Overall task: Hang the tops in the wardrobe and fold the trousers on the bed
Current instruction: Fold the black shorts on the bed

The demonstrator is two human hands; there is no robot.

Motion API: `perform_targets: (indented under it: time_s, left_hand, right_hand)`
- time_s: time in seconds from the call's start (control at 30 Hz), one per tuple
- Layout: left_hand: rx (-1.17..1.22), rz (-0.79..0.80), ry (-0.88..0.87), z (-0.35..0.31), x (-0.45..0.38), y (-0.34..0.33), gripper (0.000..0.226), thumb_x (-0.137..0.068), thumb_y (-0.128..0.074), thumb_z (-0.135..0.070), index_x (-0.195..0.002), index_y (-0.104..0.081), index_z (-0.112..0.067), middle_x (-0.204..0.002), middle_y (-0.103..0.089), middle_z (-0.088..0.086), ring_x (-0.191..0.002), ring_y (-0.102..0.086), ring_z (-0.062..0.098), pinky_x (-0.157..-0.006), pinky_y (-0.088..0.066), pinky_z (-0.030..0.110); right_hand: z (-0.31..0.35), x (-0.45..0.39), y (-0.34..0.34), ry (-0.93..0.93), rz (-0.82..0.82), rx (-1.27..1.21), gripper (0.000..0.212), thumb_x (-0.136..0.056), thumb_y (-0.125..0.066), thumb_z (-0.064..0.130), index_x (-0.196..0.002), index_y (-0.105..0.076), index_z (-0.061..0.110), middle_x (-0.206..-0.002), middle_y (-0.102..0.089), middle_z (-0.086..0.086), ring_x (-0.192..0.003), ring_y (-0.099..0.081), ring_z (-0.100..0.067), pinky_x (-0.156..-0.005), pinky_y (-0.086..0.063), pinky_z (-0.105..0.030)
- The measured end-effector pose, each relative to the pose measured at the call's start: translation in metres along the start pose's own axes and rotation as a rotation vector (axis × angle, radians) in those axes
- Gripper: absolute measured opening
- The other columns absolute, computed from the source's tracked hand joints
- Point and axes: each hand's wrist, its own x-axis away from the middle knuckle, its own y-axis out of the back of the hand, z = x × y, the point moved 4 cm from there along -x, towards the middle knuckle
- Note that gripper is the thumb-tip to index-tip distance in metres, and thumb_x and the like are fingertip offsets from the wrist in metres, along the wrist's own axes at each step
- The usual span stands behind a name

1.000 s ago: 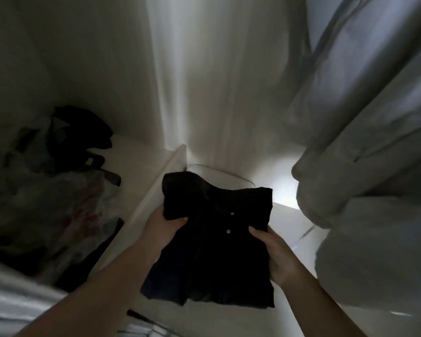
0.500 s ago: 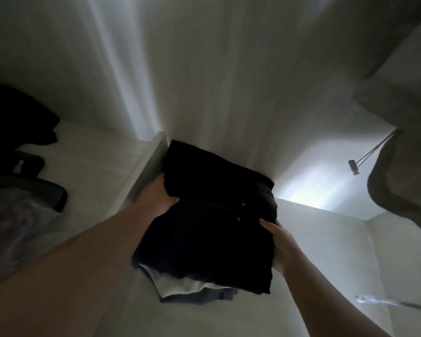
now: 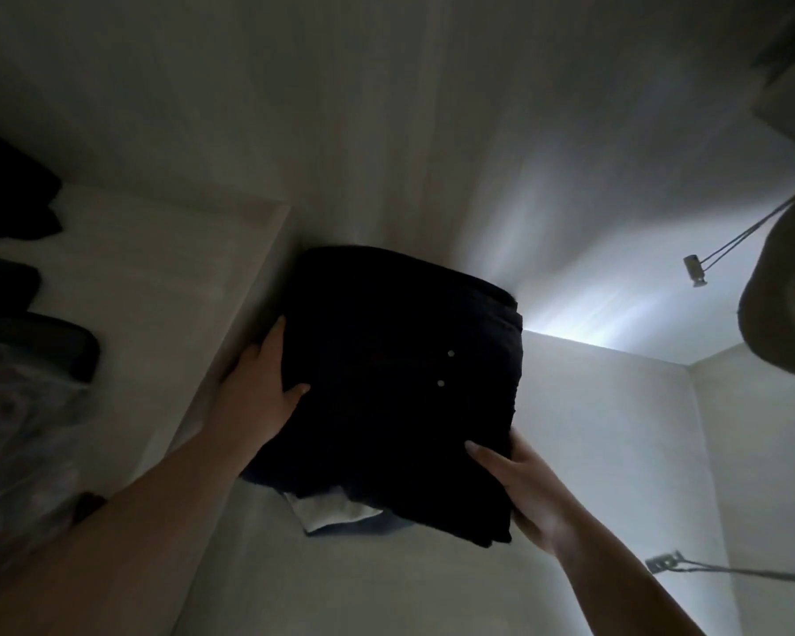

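Folded black buttoned garment held over white-and-grey folded pile in wardrobe compartment | left hand, right hand gripped opposite edges | best lowered level, squarely stacked

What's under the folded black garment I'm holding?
Under the black garment, a white folded piece and a bluish-grey edge peek out. The rest is covered.

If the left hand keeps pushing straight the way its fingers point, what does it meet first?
The left hand, gripping the folded black garment, points up and into the wardrobe. Probably the pale back wall comes first; the divider panel runs alongside. Depth is unclear in this dim view.
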Motion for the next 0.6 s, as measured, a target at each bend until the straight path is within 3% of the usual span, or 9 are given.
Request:
perform_targets:
  time_s: [0.13,0.2,0.3,0.37,0.43,0.5,0.6]
  left_hand:
    - [-0.101,0.037,0.005,-0.003,0.010,-0.005,0.102,-0.080,-0.071,-0.034,-0.153,0.001,-0.023,-0.147,-0.032,0.020,-0.129,-0.042,0.037,-0.100,-0.040,0.046]
    - [-0.142,-0.050,-0.109,-0.015,0.015,-0.005,0.102,-0.077,-0.073,-0.033,-0.153,-0.008,-0.015,-0.152,-0.024,0.023,-0.138,-0.029,0.039,-0.110,-0.032,0.050]
    - [-0.225,-0.179,-0.297,-0.030,0.004,-0.012,0.089,-0.078,-0.071,-0.036,-0.150,-0.025,-0.012,-0.153,-0.026,0.022,-0.142,-0.021,0.039,-0.112,-0.023,0.058]
    - [-0.186,-0.173,-0.389,-0.047,-0.010,-0.017,0.082,-0.080,-0.069,-0.037,-0.148,-0.030,-0.013,-0.155,-0.026,0.018,-0.144,-0.020,0.037,-0.111,-0.021,0.060]
    - [-0.168,-0.170,-0.453,-0.061,-0.027,-0.023,0.076,-0.083,-0.067,-0.038,-0.147,-0.034,-0.013,-0.156,-0.025,0.016,-0.145,-0.019,0.035,-0.112,-0.020,0.060]
    - [-0.191,-0.166,-0.445,-0.065,-0.048,-0.028,0.076,-0.084,-0.061,-0.046,-0.148,-0.032,-0.017,-0.157,-0.021,0.015,-0.146,-0.015,0.034,-0.113,-0.016,0.060]
    - [-0.177,-0.094,-0.270,-0.044,-0.076,-0.045,0.085,-0.081,-0.038,-0.071,-0.152,-0.013,-0.031,-0.160,-0.006,0.012,-0.148,-0.001,0.030,-0.115,-0.005,0.056]
  right_hand:
    - [0.000,-0.005,0.006,0.013,-0.150,0.253,0.059,-0.086,-0.068,0.027,-0.138,-0.040,0.025,-0.117,-0.063,0.002,-0.099,-0.065,-0.014,-0.080,-0.058,-0.030]
    - [0.006,-0.007,0.011,0.089,-0.272,0.413,0.071,-0.087,-0.066,0.029,-0.146,-0.027,0.023,-0.131,-0.054,-0.004,-0.108,-0.060,-0.017,-0.087,-0.055,-0.032]
    - [0.030,-0.020,-0.003,0.378,-0.474,0.736,0.080,-0.086,-0.060,0.043,-0.151,-0.015,0.026,-0.152,-0.027,-0.003,-0.138,-0.030,-0.022,-0.109,-0.033,-0.038]
    - [0.051,-0.031,-0.023,0.544,-0.557,0.966,0.079,-0.087,-0.052,0.052,-0.151,-0.013,0.025,-0.159,-0.011,-0.002,-0.146,-0.009,-0.021,-0.116,-0.017,-0.044]
    - [0.069,-0.050,-0.042,0.582,-0.588,1.117,0.078,-0.087,-0.044,0.059,-0.151,-0.013,0.027,-0.161,-0.001,-0.003,-0.147,0.003,-0.020,-0.117,-0.004,-0.048]
    - [0.080,-0.074,-0.053,0.546,-0.578,1.214,0.077,-0.087,-0.040,0.065,-0.151,-0.011,0.031,-0.161,0.005,-0.003,-0.146,0.010,-0.020,-0.116,0.002,-0.049]
    - [0.075,-0.105,-0.053,0.492,-0.534,1.219,0.079,-0.087,-0.037,0.067,-0.150,-0.002,0.036,-0.160,0.011,-0.001,-0.146,0.015,-0.020,-0.117,0.000,-0.051]
